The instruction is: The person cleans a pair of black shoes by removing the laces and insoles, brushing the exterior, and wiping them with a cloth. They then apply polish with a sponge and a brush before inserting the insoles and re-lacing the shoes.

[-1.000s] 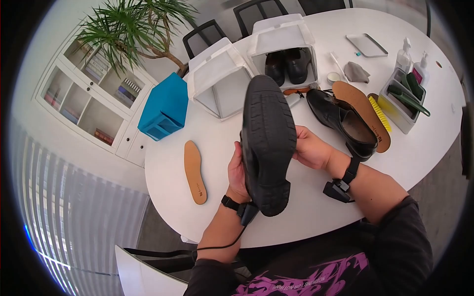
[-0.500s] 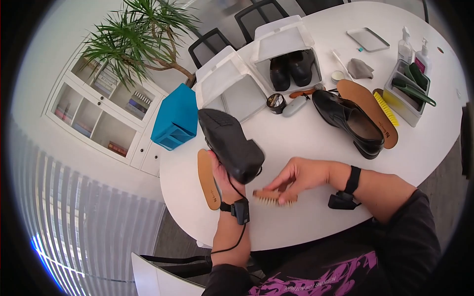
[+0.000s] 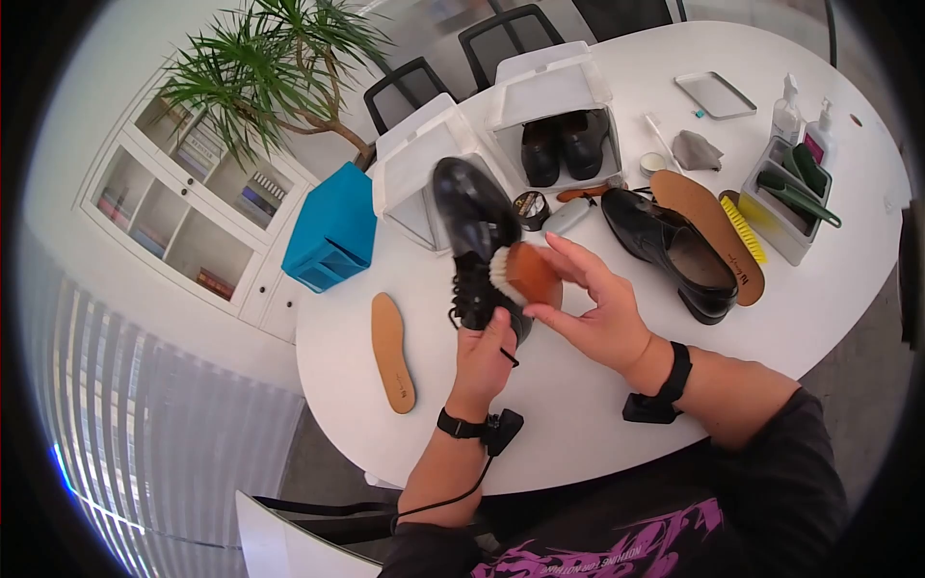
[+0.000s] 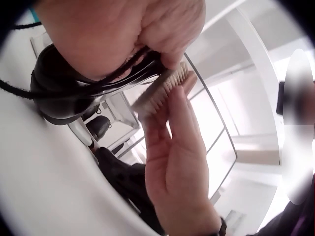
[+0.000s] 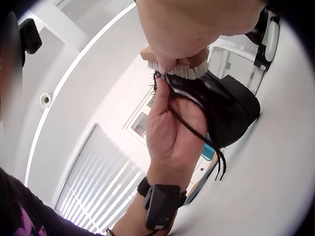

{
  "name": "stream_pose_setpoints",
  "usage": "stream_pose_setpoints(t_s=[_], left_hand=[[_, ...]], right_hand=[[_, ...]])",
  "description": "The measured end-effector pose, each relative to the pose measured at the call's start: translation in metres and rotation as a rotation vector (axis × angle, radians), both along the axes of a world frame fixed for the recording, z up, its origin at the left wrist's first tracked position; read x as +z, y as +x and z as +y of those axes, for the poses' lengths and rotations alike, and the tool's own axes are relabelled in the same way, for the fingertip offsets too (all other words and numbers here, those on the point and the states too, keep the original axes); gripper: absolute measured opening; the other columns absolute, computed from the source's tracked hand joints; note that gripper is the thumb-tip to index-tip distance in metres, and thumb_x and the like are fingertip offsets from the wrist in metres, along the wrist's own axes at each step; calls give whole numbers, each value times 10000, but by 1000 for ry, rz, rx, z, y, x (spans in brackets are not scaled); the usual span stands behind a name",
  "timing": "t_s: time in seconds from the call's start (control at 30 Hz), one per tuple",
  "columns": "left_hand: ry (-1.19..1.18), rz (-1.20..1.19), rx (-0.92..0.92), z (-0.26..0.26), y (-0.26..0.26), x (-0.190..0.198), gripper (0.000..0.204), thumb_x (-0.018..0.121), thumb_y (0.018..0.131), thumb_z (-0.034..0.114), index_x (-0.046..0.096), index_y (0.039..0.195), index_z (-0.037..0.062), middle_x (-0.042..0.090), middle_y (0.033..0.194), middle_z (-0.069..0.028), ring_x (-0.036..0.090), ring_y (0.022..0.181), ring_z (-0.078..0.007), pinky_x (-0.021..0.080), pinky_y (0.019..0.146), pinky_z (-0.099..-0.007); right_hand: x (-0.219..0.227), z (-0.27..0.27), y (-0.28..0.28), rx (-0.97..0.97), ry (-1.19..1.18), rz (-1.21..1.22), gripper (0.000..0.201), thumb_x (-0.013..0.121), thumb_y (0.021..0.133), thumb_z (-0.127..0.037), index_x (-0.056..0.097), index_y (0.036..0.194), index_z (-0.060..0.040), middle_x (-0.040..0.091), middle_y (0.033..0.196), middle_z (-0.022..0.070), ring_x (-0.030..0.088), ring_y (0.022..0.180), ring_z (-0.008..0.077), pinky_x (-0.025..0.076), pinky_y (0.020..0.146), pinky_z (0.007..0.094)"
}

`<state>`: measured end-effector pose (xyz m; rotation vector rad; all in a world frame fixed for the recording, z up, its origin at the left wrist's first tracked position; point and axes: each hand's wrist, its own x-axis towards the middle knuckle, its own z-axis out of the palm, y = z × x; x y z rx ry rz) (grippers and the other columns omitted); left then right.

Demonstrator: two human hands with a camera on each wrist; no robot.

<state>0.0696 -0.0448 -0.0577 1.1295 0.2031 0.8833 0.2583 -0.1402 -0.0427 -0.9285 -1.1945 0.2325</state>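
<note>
A black lace-up shoe (image 3: 472,207) is held up over the table, toe pointing away and its upper facing the head camera. My left hand (image 3: 484,361) grips it near the heel, thumb by the opening; dark laces hang beside that hand. Between thumb and fingers, my right hand (image 3: 607,318) holds a wooden-backed shoe brush (image 3: 530,275). Its pale bristles lie against the side of the shoe by the laces. In the right wrist view the bristles meet the upper, close to my left thumb.
Another black shoe (image 3: 708,303) stands on the right beside a tan insole (image 3: 679,193) and a yellow-bristled brush (image 3: 742,229). A second insole (image 3: 393,352) lies left. Behind are two white boxes (image 3: 554,82), one holding black shoes, a polish tin (image 3: 531,209) and a blue box (image 3: 332,226).
The shoe has turned from sole-facing to upper-facing, toe away. Half a second ago the brush was apart from it, low on the right; now it has risen to the shoe's side.
</note>
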Motion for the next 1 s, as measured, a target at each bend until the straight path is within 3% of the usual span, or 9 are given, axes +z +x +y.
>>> stream_pose_setpoints(t_s=[0.17, 0.23, 0.5, 0.67, 0.77, 0.83, 0.87, 0.9, 1.0], left_hand=[[31, 101, -67, -12, -4, -18, 479, 576, 1235, 184, 507, 1694, 63, 623, 1662, -86, 576, 1555, -244, 426, 1335, -449], [-157, 17, -33, -13, 0, -1, 398, 636, 1231, 269, 621, 1578, 74, 718, 1309, 32, 624, 1021, -53, 510, 889, -257], [-376, -191, 158, 21, -7, 17, 595, 524, 1250, 469, 526, 1669, 47, 621, 1689, -84, 567, 1564, -217, 432, 1336, -398], [-404, -329, 164, 35, -10, 7, 591, 527, 1252, 451, 524, 1669, 33, 622, 1695, -86, 563, 1578, -218, 404, 1362, -384], [-492, -306, 193, 33, -9, 4, 507, 559, 1237, 483, 627, 1542, 84, 752, 1439, -29, 696, 1316, -148, 550, 1147, -319], [-398, -378, -220, 30, -10, 2, 402, 579, 1224, 522, 689, 1339, 152, 725, 1043, 58, 651, 934, -55, 528, 819, -255], [-559, -155, 107, 16, 9, -3, 373, 557, 1229, 551, 670, 1167, 201, 530, 777, 100, 451, 676, -36, 364, 616, -257], [-445, -108, -27, 14, 8, -18, 404, 501, 1247, 560, 651, 1129, 203, 500, 721, 91, 435, 629, -38, 358, 585, -263], [-207, -351, -533, 24, 11, -43, 543, 400, 1271, 541, 625, 1508, 108, 710, 1113, 50, 640, 983, -46, 551, 871, -286]], right_hand=[[2, 8, 18, -242, 187, -261, 761, 1014, 804, -33, 706, 1499, -48, 769, 1366, 139, 712, 1171, 334, 601, 1007, 399], [0, 8, 15, -146, 116, -317, 747, 1013, 804, -40, 711, 1487, -48, 763, 1330, 137, 704, 1159, 337, 599, 988, 402], [-1, 1, 1, 173, -257, -537, 659, 1017, 805, -96, 761, 1412, -104, 719, 1163, 93, 682, 1058, 327, 610, 902, 428], [-1, 1, 2, 280, -300, -630, 654, 1034, 785, -115, 778, 1387, -108, 727, 1164, 92, 690, 1052, 328, 616, 887, 423], [-5, 8, 1, 257, -246, -590, 672, 1039, 779, -94, 773, 1396, -71, 747, 1219, 114, 707, 1106, 333, 615, 927, 415], [-6, 13, 2, 38, -128, -505, 685, 1038, 790, -69, 762, 1416, -37, 758, 1288, 143, 722, 1163, 338, 606, 981, 400], [-12, 16, 6, 12, -107, -448, 678, 1030, 815, -55, 752, 1431, -17, 760, 1312, 161, 729, 1189, 335, 597, 1025, 395], [-13, 18, 9, -46, -81, -416, 654, 1015, 844, -45, 744, 1439, -12, 755, 1317, 168, 730, 1189, 328, 585, 1054, 389], [-16, 20, 17, -115, -56, -336, 620, 993, 867, -18, 737, 1432, -2, 746, 1313, 167, 726, 1178, 323, 579, 1055, 383]])
